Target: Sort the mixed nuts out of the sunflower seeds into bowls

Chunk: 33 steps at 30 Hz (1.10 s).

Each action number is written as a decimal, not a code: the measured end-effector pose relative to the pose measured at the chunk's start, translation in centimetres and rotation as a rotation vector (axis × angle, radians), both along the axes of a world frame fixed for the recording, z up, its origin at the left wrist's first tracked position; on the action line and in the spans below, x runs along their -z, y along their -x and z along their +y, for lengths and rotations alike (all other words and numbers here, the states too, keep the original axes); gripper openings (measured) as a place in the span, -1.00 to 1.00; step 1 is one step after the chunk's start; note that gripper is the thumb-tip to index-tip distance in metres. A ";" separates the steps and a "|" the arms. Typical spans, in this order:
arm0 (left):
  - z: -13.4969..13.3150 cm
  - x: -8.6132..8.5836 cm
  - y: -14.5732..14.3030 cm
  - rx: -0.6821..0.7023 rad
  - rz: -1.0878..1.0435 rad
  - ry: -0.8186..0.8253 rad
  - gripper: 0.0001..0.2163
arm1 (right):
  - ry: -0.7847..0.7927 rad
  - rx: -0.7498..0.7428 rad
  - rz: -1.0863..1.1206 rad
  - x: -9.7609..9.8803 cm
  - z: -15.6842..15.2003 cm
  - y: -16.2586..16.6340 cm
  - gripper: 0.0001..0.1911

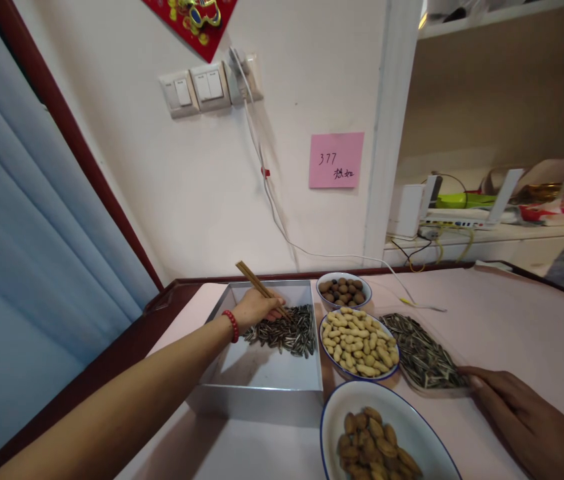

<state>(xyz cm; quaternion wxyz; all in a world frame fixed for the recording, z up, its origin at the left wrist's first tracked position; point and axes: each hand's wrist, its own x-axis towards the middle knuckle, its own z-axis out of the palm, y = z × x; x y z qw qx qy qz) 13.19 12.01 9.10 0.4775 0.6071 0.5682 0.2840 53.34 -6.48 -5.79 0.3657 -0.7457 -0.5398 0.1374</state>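
Beside the one working, I see the left hand (258,309) pinching chopsticks (255,280) between its fingers, tips down among the seeds (299,340) in the box (272,375). Taking the box as a clock, round nuts (343,292) sit at two, peanuts (361,342) at three, almonds (373,445) at four. The right hand's (522,413) thumb and forefinger pinch the tray (439,393) at its four-o'clock edge; sunflower seeds (419,350) fill it, at the peanuts' three o'clock.
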 end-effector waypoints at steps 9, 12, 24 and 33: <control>-0.1 -0.3 0.7 -0.040 -0.060 0.028 -0.91 | -0.026 -0.026 -0.031 0.9 0.2 -0.4 -0.43; -0.2 -0.7 0.9 -0.060 -0.078 0.029 -0.92 | -0.019 -0.026 -0.031 0.9 0.2 -0.3 -0.43; -0.3 -4.9 2.5 -0.087 -0.313 0.009 -0.89 | -0.076 -0.043 -0.045 -0.7 0.3 0.7 -0.44; -1.9 -10.0 -8.4 0.161 -0.443 0.013 -0.89 | -0.085 -0.058 -0.044 -2.4 -0.1 1.9 -0.52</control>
